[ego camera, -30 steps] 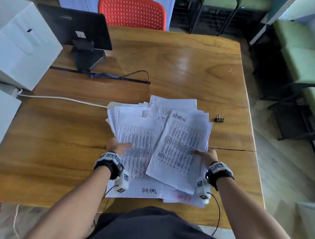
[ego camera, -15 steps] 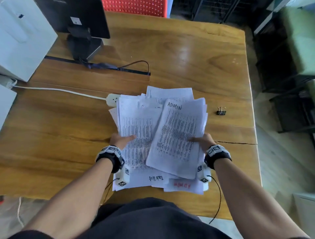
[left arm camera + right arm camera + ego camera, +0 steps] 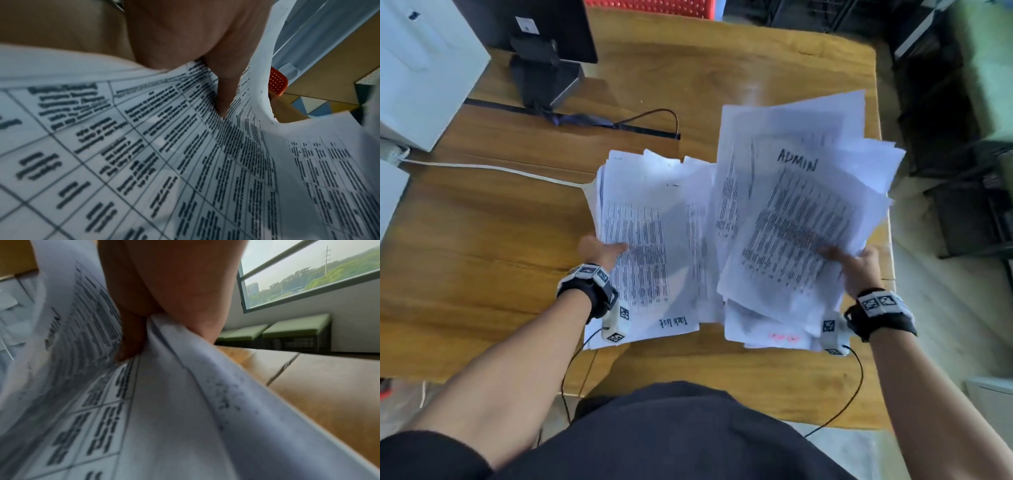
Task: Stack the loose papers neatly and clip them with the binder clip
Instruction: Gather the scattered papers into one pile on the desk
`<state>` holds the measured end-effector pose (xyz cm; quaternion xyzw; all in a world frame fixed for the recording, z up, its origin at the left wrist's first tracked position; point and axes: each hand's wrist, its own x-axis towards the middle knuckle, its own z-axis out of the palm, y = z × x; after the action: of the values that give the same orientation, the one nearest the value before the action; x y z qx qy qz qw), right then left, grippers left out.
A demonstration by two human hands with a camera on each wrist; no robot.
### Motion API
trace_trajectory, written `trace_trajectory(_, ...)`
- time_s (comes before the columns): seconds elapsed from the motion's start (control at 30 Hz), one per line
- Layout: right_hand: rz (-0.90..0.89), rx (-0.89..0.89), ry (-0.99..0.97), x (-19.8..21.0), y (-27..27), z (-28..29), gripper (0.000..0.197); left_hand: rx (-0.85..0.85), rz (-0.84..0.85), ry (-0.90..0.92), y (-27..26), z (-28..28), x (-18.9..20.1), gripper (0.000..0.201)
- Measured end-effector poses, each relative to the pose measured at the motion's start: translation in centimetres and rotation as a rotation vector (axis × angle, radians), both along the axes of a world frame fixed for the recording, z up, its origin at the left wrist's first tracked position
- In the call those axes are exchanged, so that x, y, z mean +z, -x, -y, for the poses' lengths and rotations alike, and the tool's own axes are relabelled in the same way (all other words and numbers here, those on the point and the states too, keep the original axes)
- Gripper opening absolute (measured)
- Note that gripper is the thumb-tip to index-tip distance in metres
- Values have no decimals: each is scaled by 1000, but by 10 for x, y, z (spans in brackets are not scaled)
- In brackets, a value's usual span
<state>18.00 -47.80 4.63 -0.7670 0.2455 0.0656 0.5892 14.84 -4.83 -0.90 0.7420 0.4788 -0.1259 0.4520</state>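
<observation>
A messy pile of printed papers covers the middle of the wooden table. My left hand grips the pile's left edge, thumb on top of a sheet. My right hand grips a raised bundle with the "ADMIN" sheet on top, lifted and tilted to the right; in the right wrist view the thumb presses on that bundle. The binder clip is hidden behind the lifted sheets.
A black monitor stand and a white box stand at the back left. A black cable and a white cord cross the table behind the pile. The table's right edge is close to the raised bundle.
My right hand has lifted the ADMIN bundle up and to the right, and it now covers the spot where the binder clip lay. The left hand has stayed at the pile's left edge.
</observation>
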Motion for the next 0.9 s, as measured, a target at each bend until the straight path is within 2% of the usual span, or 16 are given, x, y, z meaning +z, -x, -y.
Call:
trace_trajectory(0.17,151,58,-134,28,-5,18,31,-33,-4,-66,-5,10,9,68)
trace_trajectory(0.27,157,87,-206,28,-12,14,33,-43,16,-2,-3,22,8,55)
trace_trajectory(0.33,123,112,-220,19,-16,3,29,-83,27,40,-2,31,4,55)
trace_trajectory(0.4,45,146,-242,2,-19,-11,30,-169,-42,75,-2,42,-4,64)
trace_trajectory(0.47,-64,192,-235,-13,-19,-29,29,-235,-122,154,-1,53,-8,52)
trace_trajectory(0.53,-184,241,-204,-28,-14,-48,20,-180,-130,257,-2,60,-13,44)
trace_trajectory(0.63,-338,308,-105,-56,-4,-72,16,-18,-60,396,-1,58,-20,65)
trace_trajectory(0.73,-392,344,56,-79,-1,-89,45,168,45,583,-5,51,-22,83)
trace_trajectory(0.77,-380,387,135,-82,-2,-95,44,167,61,610,-7,49,-25,87)
trace_trajectory(0.83,-330,497,348,-79,-3,-100,44,-7,-23,519,-8,49,-31,99)
trace_trajectory(0.87,-288,496,439,-76,-5,-99,48,-104,-100,439,-6,50,-30,110)
trace_trajectory(0.9,-262,461,536,-75,-6,-92,59,-182,-160,383,-6,51,-31,110)
